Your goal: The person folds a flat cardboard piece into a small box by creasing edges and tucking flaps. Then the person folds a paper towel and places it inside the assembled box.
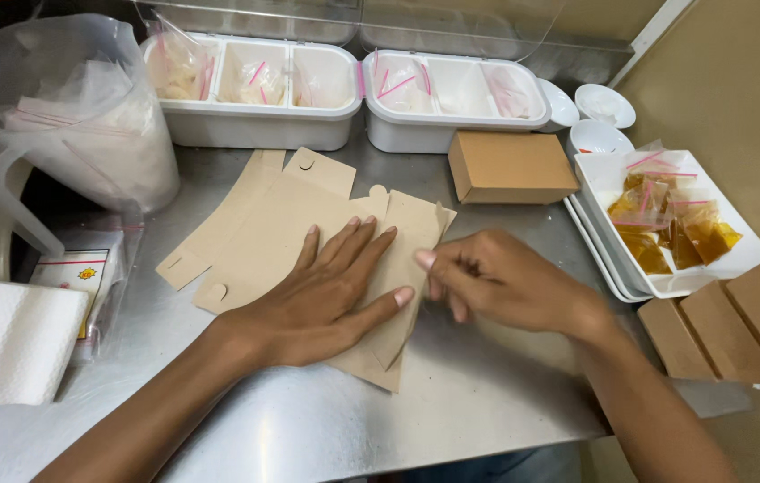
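A flat brown cardboard box blank (264, 233) lies unfolded on the steel counter (416, 411). My left hand (331, 291) presses flat on the blank's middle, fingers spread. My right hand (496, 282) is just to the right, thumb and fingers pinching the blank's right flap (420, 228) and folding it up. A second blank seems to lie underneath, with its edge showing at the left.
An assembled brown box (510, 165) stands behind my right hand. White trays (666, 286) with amber sauce sachets (666, 224) sit at right, more brown boxes (738, 331) beside them. Two white compartment bins (353, 89) stand at the back, a plastic jug (85, 107) and folded towel (4, 340) at left.
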